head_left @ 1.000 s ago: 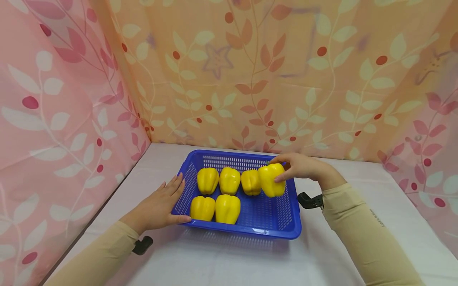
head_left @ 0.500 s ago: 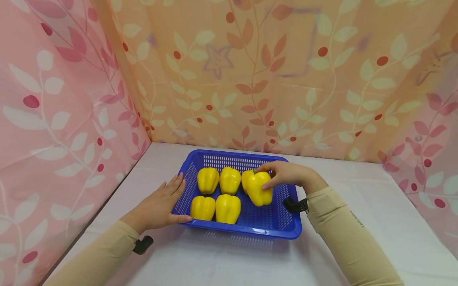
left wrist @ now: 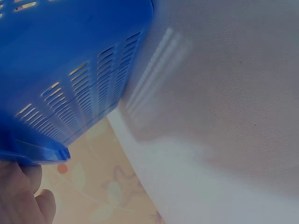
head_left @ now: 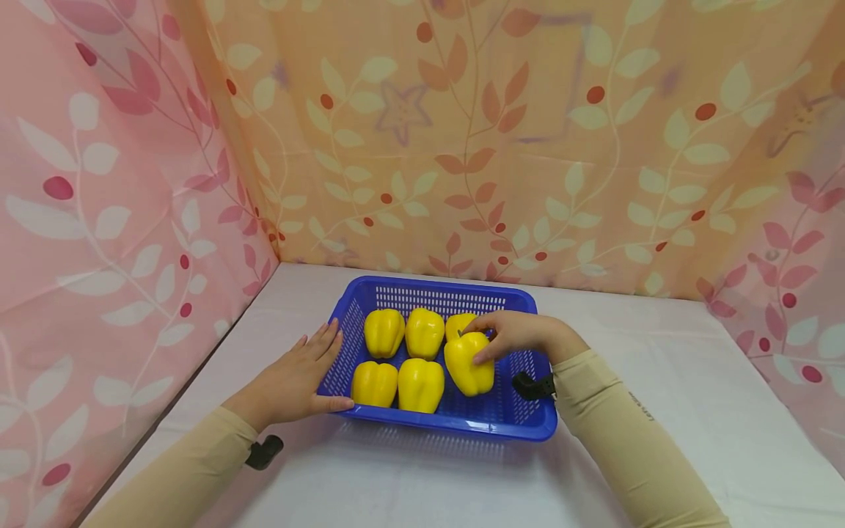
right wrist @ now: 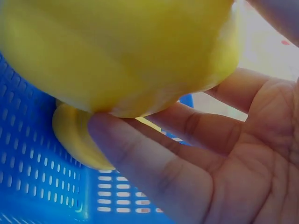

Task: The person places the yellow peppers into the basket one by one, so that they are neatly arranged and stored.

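Observation:
A yellow bell pepper [head_left: 470,367] is held by my right hand [head_left: 521,334] over the right part of a blue plastic basket [head_left: 455,421]. Its green stem points up beside the fingers. In the right wrist view, thumb and fingers pinch this bell pepper [right wrist: 121,46], and another yellow pepper [right wrist: 77,135] shows behind it. My left hand [head_left: 293,383] rests on the basket's front left corner, fingers stretched along the left rim and thumb on the front rim. The left wrist view shows its fingertips [left wrist: 44,205] beside the basket wall [left wrist: 88,77].
Several other yellow bell peppers stand in the basket: a back row including the leftmost pepper [head_left: 384,334], and two at the front left, one being the pepper [head_left: 421,386]. A pale cloth [head_left: 634,330] covers the table. Floral curtains [head_left: 409,147] close off the back and sides.
My right hand has carried its bell pepper left and toward the basket's front, lower, now partly covering the rightmost back-row pepper. The left hand has kept its place.

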Tool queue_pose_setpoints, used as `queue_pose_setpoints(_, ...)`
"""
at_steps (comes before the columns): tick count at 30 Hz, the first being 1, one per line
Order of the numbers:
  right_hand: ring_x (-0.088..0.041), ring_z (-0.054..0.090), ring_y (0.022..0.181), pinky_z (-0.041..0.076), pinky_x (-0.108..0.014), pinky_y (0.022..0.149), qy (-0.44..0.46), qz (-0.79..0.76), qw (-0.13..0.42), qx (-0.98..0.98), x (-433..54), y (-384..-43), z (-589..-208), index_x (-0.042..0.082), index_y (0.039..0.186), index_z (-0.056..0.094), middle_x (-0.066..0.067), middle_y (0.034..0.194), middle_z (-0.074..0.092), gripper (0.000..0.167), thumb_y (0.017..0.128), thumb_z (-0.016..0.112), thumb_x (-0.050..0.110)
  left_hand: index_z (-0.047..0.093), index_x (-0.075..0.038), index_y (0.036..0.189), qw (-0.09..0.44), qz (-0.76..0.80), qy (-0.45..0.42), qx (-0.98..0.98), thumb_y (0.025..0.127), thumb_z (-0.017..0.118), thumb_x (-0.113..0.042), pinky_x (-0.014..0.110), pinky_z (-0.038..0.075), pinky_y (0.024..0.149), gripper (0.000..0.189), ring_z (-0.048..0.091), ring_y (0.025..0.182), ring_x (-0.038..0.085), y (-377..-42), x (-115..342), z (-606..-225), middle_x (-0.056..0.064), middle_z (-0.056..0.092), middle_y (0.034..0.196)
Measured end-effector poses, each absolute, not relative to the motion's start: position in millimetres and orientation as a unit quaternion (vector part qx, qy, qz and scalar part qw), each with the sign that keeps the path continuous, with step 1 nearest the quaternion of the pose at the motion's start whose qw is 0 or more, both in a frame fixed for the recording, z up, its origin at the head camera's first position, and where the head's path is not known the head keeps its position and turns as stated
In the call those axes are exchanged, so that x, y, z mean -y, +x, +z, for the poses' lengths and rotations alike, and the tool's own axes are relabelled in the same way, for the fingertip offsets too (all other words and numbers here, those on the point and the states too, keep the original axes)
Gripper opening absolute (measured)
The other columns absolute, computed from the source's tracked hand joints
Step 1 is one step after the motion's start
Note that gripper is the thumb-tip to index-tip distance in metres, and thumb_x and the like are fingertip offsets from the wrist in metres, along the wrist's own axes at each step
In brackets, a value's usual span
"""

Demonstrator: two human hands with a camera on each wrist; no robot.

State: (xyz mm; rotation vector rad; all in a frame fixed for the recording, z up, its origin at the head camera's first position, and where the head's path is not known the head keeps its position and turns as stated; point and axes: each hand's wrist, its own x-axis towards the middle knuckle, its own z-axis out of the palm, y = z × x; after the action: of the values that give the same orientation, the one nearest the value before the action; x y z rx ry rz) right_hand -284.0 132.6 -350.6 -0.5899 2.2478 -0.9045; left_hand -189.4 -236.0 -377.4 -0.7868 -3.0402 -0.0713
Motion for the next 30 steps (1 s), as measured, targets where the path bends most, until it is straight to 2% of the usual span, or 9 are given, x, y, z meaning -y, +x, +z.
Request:
queue_pose_setpoints(8, -0.018, 0.052, 0.102, 0.047, -0.036, 0.089, -0.241, -0.304, 0.309, -0.868, -129.0, -280.8, -349.9, 0.018, 0.121, 0.058, 0.002, 0.116, 0.057, 0.061, 0.068, 0.078, 0.041, 0.018, 0.000, 0.144, 0.001, -0.023, -0.248, 0.968, 0.071, 0.034, -0.082, 0.052, 0.015, 0.109, 0.111, 0.007, 0.139, 0.032, -189.4, 236.3, -379.2, 0.016, 0.006, 0.152)
queue_pose_setpoints(20, -0.022, 0.050, 0.099, 0.048, -0.032, 0.085, -0.277, -0.280, 0.313, -0.864, -123.8, -280.4, -357.2, 0.018, 0.114, 0.060, 0.004, 0.108, 0.057, 0.053, 0.068, 0.078, 0.038, 0.018, -0.001, 0.144, 0.002, -0.021, -0.247, 0.969, 0.071, 0.034, -0.082, 0.052, 0.014, 0.109, 0.111, 0.006, 0.139, 0.031, -190.5, 237.0, -381.1, 0.015, 0.005, 0.152)
queue_pose_setpoints(30, -0.025, 0.050, 0.095, 0.048, -0.032, 0.082, -0.269, -0.281, 0.356, -0.850, -121.2, -276.3, -359.1, 0.018, 0.102, 0.061, -0.001, 0.098, 0.057, 0.041, 0.069, 0.078, 0.036, 0.018, -0.001, 0.144, 0.002, -0.021, -0.249, 0.968, 0.072, 0.034, -0.082, 0.052, 0.014, 0.109, 0.110, 0.007, 0.139, 0.032, -190.3, 237.1, -381.0, 0.016, 0.005, 0.152)
